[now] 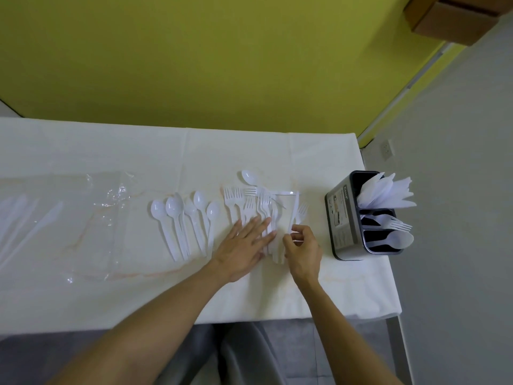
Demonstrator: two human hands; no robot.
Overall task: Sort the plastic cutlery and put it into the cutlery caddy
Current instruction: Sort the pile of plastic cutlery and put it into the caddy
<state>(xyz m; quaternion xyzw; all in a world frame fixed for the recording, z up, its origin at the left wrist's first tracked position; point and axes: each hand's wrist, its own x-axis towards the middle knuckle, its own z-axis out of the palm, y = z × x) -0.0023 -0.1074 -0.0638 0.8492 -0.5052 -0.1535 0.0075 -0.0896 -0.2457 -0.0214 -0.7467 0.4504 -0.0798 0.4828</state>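
Observation:
White plastic cutlery lies on the white-clothed table (pixel 166 151). Several spoons (pixel 183 218) are lined up left of centre. A cluster of forks (pixel 249 204) lies to their right, with one spoon (pixel 249 177) behind it. My left hand (pixel 244 245) rests flat, fingers spread, on the fork handles. My right hand (pixel 301 250) pinches the handle end of a knife (pixel 294 209) that points away from me. The dark cutlery caddy (pixel 344 223) stands at the right and holds napkins, a fork and a spoon.
A clear plastic bag (pixel 105 207) lies crumpled on the table's left half. Several knives (pixel 25 218) lie at the far left edge. The table's right edge runs just beyond the caddy. A yellow wall stands behind, with a wall socket (pixel 386 150) at the right.

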